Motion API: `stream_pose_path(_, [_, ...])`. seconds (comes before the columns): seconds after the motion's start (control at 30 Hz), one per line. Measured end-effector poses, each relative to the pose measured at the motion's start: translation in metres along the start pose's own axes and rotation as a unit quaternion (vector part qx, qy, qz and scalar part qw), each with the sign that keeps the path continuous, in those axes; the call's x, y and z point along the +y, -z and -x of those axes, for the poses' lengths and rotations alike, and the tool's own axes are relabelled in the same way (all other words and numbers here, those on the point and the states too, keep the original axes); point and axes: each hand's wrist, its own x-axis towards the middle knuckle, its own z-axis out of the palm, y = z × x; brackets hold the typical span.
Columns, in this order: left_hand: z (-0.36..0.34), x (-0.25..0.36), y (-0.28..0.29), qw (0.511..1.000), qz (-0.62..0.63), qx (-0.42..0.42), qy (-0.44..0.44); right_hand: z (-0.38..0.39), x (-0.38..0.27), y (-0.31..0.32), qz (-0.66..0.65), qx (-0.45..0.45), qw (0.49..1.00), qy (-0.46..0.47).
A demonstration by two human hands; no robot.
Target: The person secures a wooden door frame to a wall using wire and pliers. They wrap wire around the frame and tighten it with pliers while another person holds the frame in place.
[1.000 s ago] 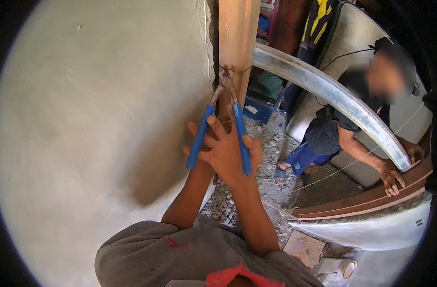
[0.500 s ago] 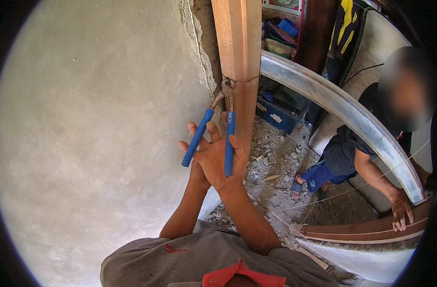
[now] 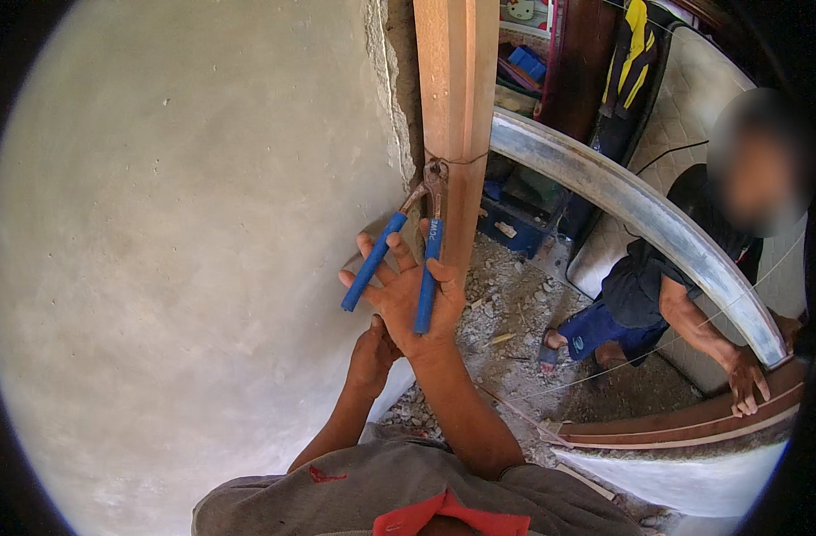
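Wall: the plastered grey wall (image 3: 176,268) fills your left side; its rough broken edge runs just beside the post.
Curved beam: a pale curved beam (image 3: 640,223) arcs from behind the post off to your right, with a taut string stretched under it. A co-worker's hand (image 3: 748,380) rests on a curved wooden strip (image 3: 685,424) below it.
Post: the upright wooden post (image 3: 453,116) stands against the wall's edge, already ringed by a turn of thin wire.
Wire tie: the wire (image 3: 462,161) sits around the post at the height of the tool's head, and its ends look gathered into a twist at the left face. Judging by that, the wrap is placed and the tightening is in hand; whether the twist is snug you cannot tell from here.
Pincers: the blue-handled pincers (image 3: 408,259) bite the wire at the post, handles splayed apart and pointing down toward you.
Right hand: your right hand (image 3: 417,299) carries the pincers, thumb over the right handle and fingers (image 3: 372,255) spread behind the left one, not squeezed together.
Left hand: your left hand (image 3: 372,357) sits just below, curled against your right wrist, holding nothing that shows.
Left to do: by the look of it, closing the handles, finishing the twist, and dealing with any loose ends.
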Motion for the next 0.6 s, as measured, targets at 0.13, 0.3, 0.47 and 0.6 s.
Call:
stream_pose_path(0.13, [0.003, -0.01, 0.008, 0.999, -0.012, -0.005, 0.031, -0.004, 0.0, 0.006, -0.004, -0.102, 0.995, -0.011])
stream_pose_path(0.3, [0.004, -0.022, 0.021, 0.997, -0.016, -0.044, 0.058, -0.004, 0.001, 0.007, -0.01, -0.1, 0.995, -0.012])
stream_pose_path(0.47, [0.002, -0.032, 0.029, 0.997, -0.025, -0.029, 0.062, -0.004, 0.002, 0.003, -0.016, -0.074, 0.997, -0.01])
stream_pose_path(0.6, [0.002, -0.035, 0.031, 0.995, -0.012, -0.041, 0.093, -0.006, 0.002, -0.001, -0.002, -0.052, 0.999, -0.005])
